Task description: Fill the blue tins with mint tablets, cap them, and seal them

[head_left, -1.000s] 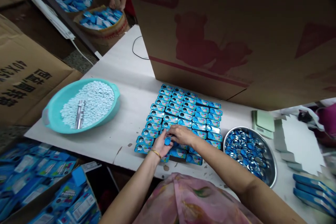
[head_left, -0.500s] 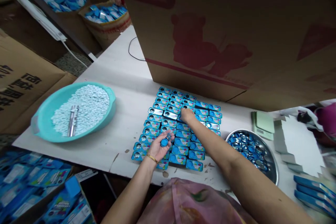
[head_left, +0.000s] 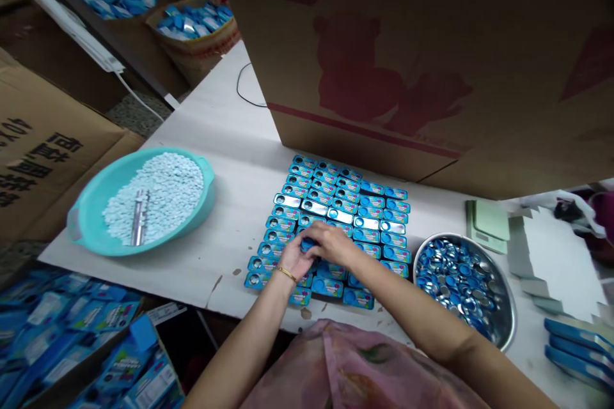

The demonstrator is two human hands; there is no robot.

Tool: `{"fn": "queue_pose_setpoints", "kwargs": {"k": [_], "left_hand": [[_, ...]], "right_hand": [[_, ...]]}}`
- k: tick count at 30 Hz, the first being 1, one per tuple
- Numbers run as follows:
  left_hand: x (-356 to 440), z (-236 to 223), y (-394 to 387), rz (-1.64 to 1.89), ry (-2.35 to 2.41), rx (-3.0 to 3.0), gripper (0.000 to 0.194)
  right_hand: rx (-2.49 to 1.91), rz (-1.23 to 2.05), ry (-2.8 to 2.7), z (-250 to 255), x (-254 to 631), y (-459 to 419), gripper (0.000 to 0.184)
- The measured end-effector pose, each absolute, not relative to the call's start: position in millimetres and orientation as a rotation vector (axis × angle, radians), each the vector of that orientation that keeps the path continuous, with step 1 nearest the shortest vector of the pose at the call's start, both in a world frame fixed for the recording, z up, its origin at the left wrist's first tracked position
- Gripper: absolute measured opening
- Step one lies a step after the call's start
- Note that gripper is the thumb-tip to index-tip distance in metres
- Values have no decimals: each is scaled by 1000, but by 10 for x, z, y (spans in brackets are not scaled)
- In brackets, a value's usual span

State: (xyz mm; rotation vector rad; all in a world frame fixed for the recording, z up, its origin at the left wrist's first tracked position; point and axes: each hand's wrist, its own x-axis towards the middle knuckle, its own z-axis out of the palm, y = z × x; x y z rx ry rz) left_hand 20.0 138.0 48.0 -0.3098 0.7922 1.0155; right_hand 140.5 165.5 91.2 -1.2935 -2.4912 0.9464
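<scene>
A grid of small blue rectangular tins (head_left: 336,204) lies on the white table (head_left: 230,160). Over the grid's near left part my left hand (head_left: 293,258), with a gold bracelet on the wrist, curls round small blue round caps (head_left: 307,244). My right hand (head_left: 330,241) meets it from the right, fingers pinched at those same caps. Both hands hover just above the tins. Some tins near the hands carry blue caps, others show open round holes.
A teal basin (head_left: 91,230) of pale blue tablets with a metal scoop sits at left. A steel bowl (head_left: 503,326) of blue caps stands at right. A large cardboard box (head_left: 432,64) looms behind the tins. Blue packets fill a box at bottom left.
My right hand reached out to the middle of the grid half a second ago and has come back to my left hand. The left hand stayed near the front rows, holding caps.
</scene>
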Motion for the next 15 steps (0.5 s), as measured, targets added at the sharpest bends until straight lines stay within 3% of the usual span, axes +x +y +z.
{"fn": "queue_pose_setpoints", "kwargs": {"k": [2,6,11,15], "left_hand": [[247,467,1398,1004,790,-330,20],[298,518,1385,1038,736,-272,23],[311,555,1341,1045,750,-94,14],[325,509,1328,1110,790,-15,5]], "right_hand": [[-1276,960,-2460,877,1370,1573,25],[-1295,993,-2381,838,1437,1582,2],[-1403,793,-2371,878,1540,1544,1],[-1373,913,-2237,838,1569,1557,8]]}}
